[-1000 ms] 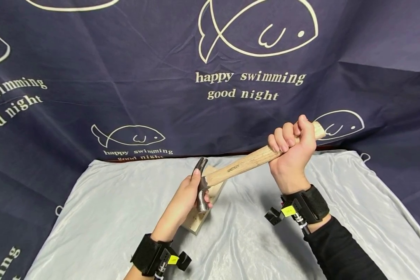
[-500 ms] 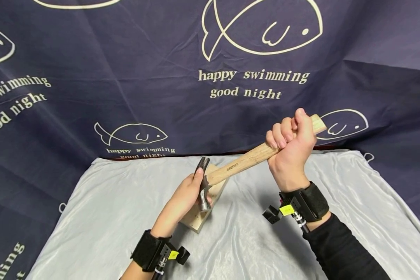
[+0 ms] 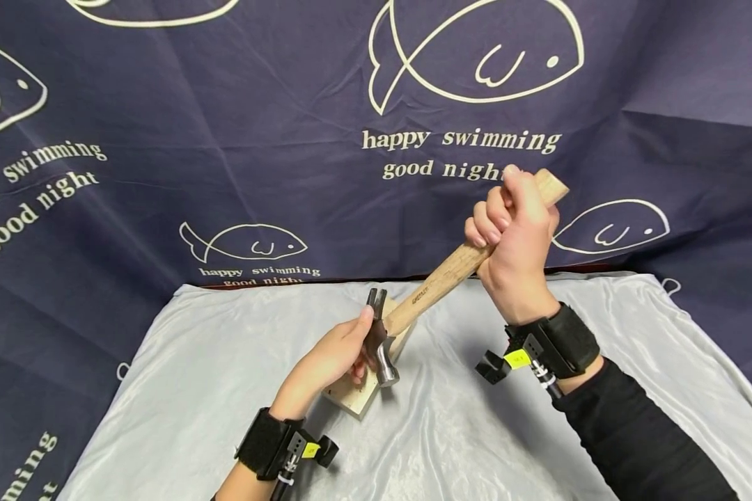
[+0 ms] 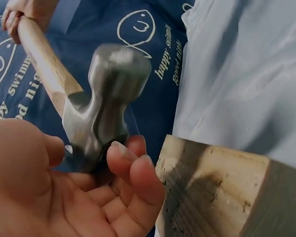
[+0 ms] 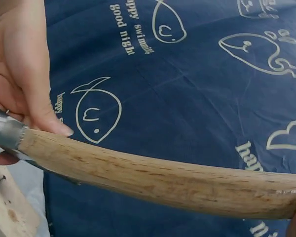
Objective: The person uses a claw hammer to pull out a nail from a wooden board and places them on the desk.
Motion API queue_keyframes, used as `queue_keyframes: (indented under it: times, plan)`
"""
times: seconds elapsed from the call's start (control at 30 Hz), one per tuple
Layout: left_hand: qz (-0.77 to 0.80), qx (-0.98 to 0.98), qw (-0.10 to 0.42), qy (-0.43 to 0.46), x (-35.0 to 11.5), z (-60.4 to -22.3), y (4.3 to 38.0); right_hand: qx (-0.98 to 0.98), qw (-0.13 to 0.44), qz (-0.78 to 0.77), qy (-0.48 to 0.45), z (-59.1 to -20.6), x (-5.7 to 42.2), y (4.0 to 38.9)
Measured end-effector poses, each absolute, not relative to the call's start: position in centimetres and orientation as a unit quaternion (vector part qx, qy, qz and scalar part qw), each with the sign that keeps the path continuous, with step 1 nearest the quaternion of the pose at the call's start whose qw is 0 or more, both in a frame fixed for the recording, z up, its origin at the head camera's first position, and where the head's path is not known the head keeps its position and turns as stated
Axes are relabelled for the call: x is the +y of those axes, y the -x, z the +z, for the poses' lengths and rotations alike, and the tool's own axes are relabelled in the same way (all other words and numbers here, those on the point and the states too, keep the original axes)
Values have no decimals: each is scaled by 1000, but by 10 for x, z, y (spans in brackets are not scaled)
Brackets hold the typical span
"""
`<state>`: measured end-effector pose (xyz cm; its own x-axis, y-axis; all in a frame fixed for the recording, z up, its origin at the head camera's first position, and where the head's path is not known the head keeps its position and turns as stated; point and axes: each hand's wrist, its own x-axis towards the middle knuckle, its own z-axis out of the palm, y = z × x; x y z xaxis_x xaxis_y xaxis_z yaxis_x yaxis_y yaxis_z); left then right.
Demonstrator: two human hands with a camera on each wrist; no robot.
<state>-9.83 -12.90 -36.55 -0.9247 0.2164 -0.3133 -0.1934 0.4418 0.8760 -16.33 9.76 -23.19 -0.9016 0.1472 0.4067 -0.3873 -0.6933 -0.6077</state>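
A claw hammer [image 3: 446,284] with a pale wooden handle and steel head is held up aslant over a wooden block [image 3: 354,398]. My right hand [image 3: 519,236] grips the handle near its raised end. Lower down, my left hand [image 3: 338,350] holds the steel head, thumb on one side and fingers curled behind it. In the left wrist view the hammer's round striking face [image 4: 121,57] points up past the fingertips. Dark marks dot the block beside that hand. A small nail [image 5: 1,179] sticks out of the block in the right wrist view.
The table wears a shiny pale grey cloth [image 3: 476,431]. Behind it hangs a dark blue curtain [image 3: 257,139] printed with white fish and lettering. Black camera straps [image 3: 554,351] sit on both wrists.
My right hand has risen and shifted slightly left, so the handle stands steeper. The hammer head has tipped with it and moved a little right, my left hand still on it.
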Motion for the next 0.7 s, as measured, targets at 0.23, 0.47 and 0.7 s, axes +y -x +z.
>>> queue_keyframes:
  times: [0.23,0.47,0.7]
  plan:
    - [522,832,185,-31,-135,-359,102,-409,102,891,-169,-215,84,169]
    - [404,900,162,5,-153,-353,99,-468,49,865,-177,-207,65,180]
    - [264,939,220,23,-159,-353,88,-521,-7,828,-205,-208,46,186]
